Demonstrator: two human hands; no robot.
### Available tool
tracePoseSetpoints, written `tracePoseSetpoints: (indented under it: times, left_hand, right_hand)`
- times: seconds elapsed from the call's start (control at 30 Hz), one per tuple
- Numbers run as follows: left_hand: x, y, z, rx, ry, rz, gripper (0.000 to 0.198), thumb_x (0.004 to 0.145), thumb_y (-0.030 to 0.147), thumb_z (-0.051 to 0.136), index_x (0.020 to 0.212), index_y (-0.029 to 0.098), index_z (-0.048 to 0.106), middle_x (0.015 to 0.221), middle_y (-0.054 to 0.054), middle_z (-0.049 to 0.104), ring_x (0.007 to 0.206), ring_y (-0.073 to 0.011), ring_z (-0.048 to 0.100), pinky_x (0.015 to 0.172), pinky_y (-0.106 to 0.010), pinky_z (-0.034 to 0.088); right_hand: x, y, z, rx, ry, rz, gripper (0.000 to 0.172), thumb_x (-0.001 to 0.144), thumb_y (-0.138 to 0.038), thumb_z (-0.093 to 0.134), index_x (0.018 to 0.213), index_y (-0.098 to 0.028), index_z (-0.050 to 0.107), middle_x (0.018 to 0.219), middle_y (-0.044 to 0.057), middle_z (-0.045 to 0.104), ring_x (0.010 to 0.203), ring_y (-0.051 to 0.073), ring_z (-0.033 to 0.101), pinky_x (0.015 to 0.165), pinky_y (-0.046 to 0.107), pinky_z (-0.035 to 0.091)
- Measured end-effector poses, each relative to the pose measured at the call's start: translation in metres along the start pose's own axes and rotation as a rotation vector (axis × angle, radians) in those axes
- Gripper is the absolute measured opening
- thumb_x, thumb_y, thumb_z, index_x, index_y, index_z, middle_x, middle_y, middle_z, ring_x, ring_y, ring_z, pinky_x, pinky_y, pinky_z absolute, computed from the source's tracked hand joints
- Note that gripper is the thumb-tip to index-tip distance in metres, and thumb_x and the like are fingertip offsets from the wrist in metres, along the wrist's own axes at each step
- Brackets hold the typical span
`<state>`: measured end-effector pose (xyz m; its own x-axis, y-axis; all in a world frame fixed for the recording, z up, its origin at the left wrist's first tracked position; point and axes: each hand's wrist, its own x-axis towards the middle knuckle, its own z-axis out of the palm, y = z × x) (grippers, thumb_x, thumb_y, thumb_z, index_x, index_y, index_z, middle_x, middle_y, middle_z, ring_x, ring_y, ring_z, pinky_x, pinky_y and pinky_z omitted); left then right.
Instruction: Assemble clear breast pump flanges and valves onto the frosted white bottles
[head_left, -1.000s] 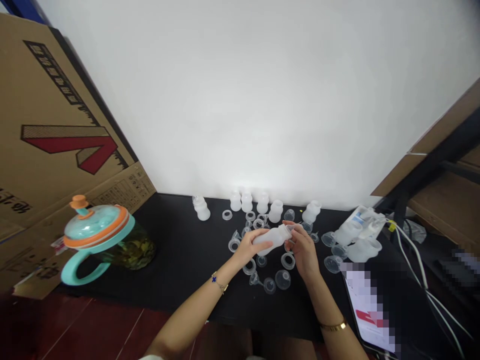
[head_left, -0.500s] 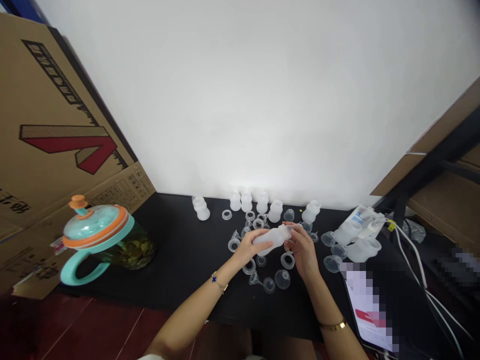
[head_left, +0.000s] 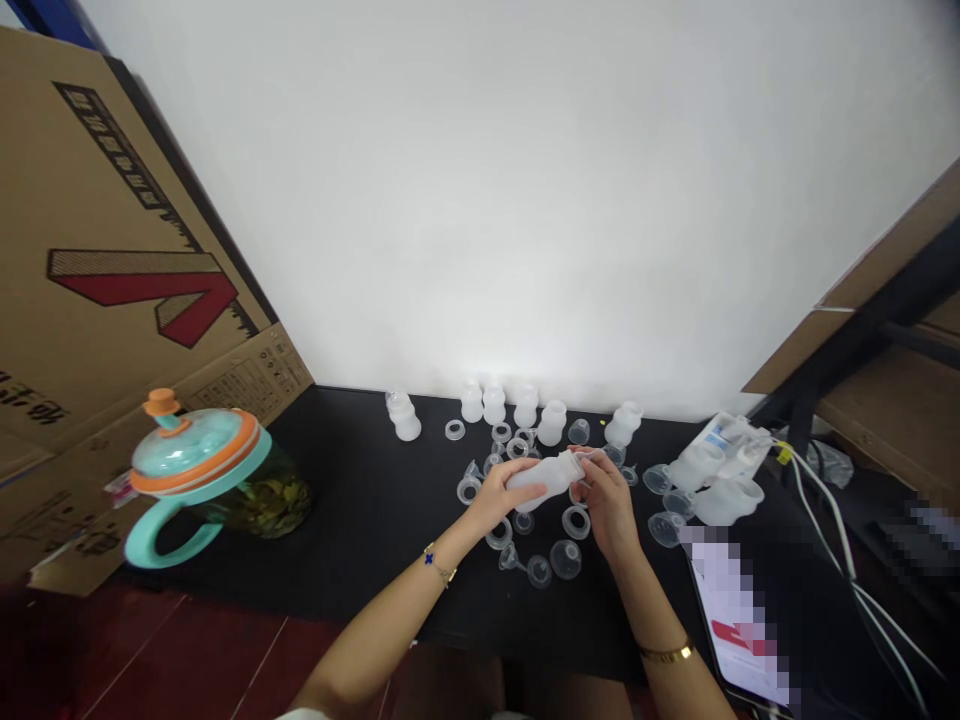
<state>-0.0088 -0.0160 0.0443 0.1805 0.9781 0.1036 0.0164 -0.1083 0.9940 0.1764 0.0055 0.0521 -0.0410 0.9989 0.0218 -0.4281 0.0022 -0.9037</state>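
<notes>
- A frosted bottle (head_left: 546, 480) is held up over the surface, tilted, with its neck toward the upper right, between the two hands.
- The left hand (head_left: 495, 497) wraps the bottle's body, its fingers (head_left: 525, 468) curled closed around it.
- The right hand (head_left: 609, 508) grips the neck end, its fingers (head_left: 589, 467) closed on it; the exact contact is partly hidden.
- Clear rings (head_left: 576, 522) and clear funnels (head_left: 565, 559) lie scattered on the black surface (head_left: 360, 490) just below and around both hands.
- Behind the hands, more frosted bottles (head_left: 493, 404) stand upright in a loose row near the white wall (head_left: 480, 200).
- To the right, a cluster of larger frosted pieces (head_left: 726, 498) lies beside a white-and-blue package (head_left: 720, 433), with white cables (head_left: 832, 510) running past.
- A phone (head_left: 739, 620) lies at the lower right, its screen pixelated.
- At the left of the surface sits a glass jar of leaves (head_left: 262, 500) with a teal handle and orange-trimmed lid, leaning against a cardboard box (head_left: 112, 250).
- A thin bracelet (head_left: 433, 562) circles the left wrist and a gold bangle (head_left: 666, 654) the right.
</notes>
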Motion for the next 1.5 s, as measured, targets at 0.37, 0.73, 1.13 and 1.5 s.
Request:
tracePoseSetpoints:
  times: [0.37,0.73,1.13,1.5]
  left_hand:
    - [-0.0002,0.0004,0.0001,0.005,0.0,0.01,0.046,0.076,0.045,0.076,0.112,0.017,0.072,0.105,-0.007,0.072,0.095,-0.026,0.065,0.083,-0.032,0.05]
    - [0.0003,-0.0026,-0.0004,0.026,0.012,0.026,0.046,0.075,0.043,0.078,0.113,0.017,0.072,0.109,-0.008,0.073,0.099,-0.026,0.066,0.086,-0.031,0.05]
    - [-0.0011,-0.0004,0.0005,0.075,0.021,0.043,0.05,0.072,0.043,0.08,0.114,0.016,0.072,0.108,-0.008,0.073,0.095,-0.0249,0.065,0.081,-0.031,0.05]
    - [-0.0009,0.0002,-0.0001,0.053,0.011,0.037,0.048,0.073,0.043,0.08,0.112,0.017,0.073,0.108,-0.008,0.074,0.096,-0.0258,0.066,0.083,-0.032,0.051]
  right_hand:
    - [0.0012,0.0015,-0.001,0.005,0.006,-0.007,0.019,0.073,-0.039,0.08,0.084,-0.024,0.075,0.104,0.003,0.066,0.066,0.012,0.052,0.046,0.023,0.038]
    - [0.0014,0.002,-0.0015,-0.01,0.016,-0.01,0.022,0.071,-0.039,0.081,0.079,-0.021,0.071,0.099,0.003,0.065,0.067,0.012,0.053,0.045,0.022,0.039]
    - [0.0022,0.0034,-0.0016,-0.003,0.044,0.019,0.028,0.067,-0.041,0.085,0.078,-0.021,0.069,0.09,0.002,0.064,0.067,0.013,0.053,0.044,0.021,0.04]
    - [0.0023,0.0056,-0.0005,-0.009,0.052,0.016,0.033,0.066,-0.044,0.085,0.079,-0.021,0.066,0.091,0.001,0.063,0.066,0.013,0.054,0.042,0.02,0.041]
